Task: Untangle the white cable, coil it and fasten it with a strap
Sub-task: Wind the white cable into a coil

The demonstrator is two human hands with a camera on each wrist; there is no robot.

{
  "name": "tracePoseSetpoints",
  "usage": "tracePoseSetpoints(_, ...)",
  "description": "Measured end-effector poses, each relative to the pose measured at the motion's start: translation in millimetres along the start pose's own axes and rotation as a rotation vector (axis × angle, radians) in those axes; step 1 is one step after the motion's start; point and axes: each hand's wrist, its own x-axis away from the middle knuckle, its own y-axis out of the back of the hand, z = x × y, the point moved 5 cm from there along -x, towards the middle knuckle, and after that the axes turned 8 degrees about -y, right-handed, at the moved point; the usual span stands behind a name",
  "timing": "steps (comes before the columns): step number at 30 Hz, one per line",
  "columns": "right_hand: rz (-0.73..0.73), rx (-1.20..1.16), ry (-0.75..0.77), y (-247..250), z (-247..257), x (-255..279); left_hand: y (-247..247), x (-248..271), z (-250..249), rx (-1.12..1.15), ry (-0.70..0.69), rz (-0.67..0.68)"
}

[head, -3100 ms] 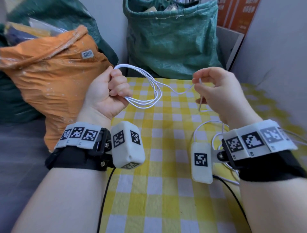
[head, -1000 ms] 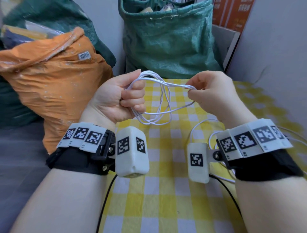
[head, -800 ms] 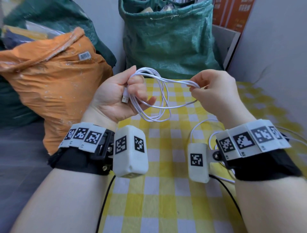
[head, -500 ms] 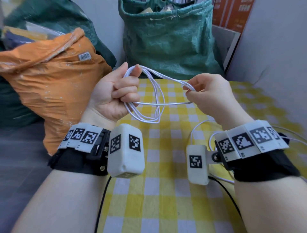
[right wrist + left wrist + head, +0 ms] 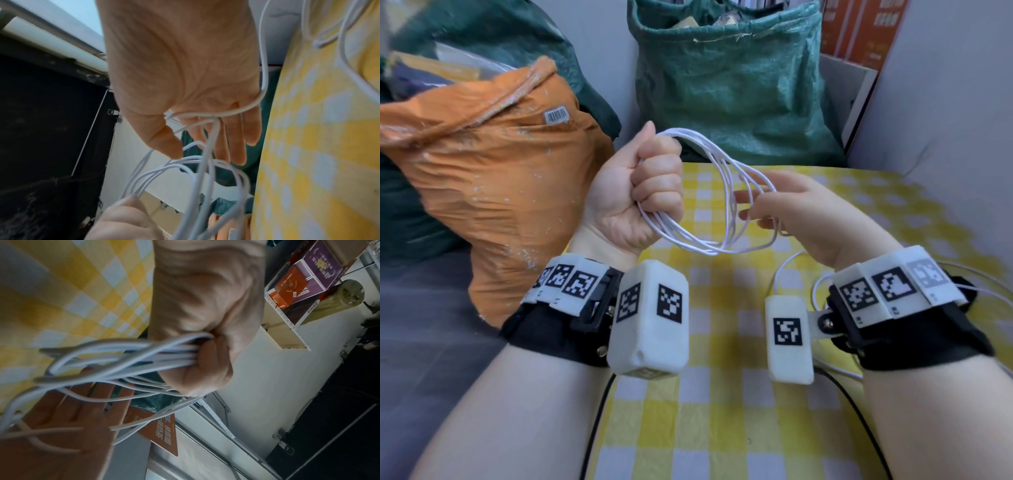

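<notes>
nearest the camera, both forearms reach out over the yellow-and-white checked tablecloth [image 5: 722,428], each wrist wrapped in a black band carrying white marker blocks. just past them the left hand [image 5: 635,192] is balled into a fist around one side of the white cable [image 5: 717,222], which is gathered into several loose loops hanging in the air above the cloth; from the left wrist view the strands bunch together where they leave the curled fingers [image 5: 207,373]. the right hand [image 5: 801,219] sits beside it with its fingers straight and spread, reaching into the loops, and strands lie across its fingers [image 5: 236,139] without being gripped (a small white plug end shows by the thumb in the right wrist view). a further run of white wire [image 5: 787,270] lies on the cloth under the right wrist. beyond the left hand stands a crumpled orange sack [image 5: 493,178] with a barcode label, left of the table. farthest back a green woven sack [image 5: 729,78] stands open at the table's far edge, with orange boxes [image 5: 859,27] to its right.
</notes>
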Motion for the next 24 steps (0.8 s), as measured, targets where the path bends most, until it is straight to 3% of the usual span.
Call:
tracePoseSetpoints(3,0.083,-0.117,-0.041,-7,-4,-3,1,-2,5,-0.001,0.042,0.014)
tracePoseSetpoints(6,0.075,-0.097,-0.07,-5,-11,-8,4,-4,8,0.009,0.075,0.007)
tracePoseSetpoints(9,0.097,-0.316,-0.069,-1,-9,-6,15,-5,3,0.003,0.081,-0.015)
tracePoseSetpoints(12,0.173,-0.609,-0.035,4,-2,-1,28,-9,-1,-0.054,0.024,-0.108)
tracePoseSetpoints(15,0.234,-0.713,-0.004,11,3,2,36,-8,-7,-0.275,-0.131,-0.292)
tracePoseSetpoints(18,0.211,-0.763,-0.018,15,2,0,35,-6,-9,-0.422,-0.201,-0.342)
tracePoseSetpoints(24,0.098,-0.849,-0.036,18,-1,-6,34,-9,-3,-0.492,-0.187,-0.281)
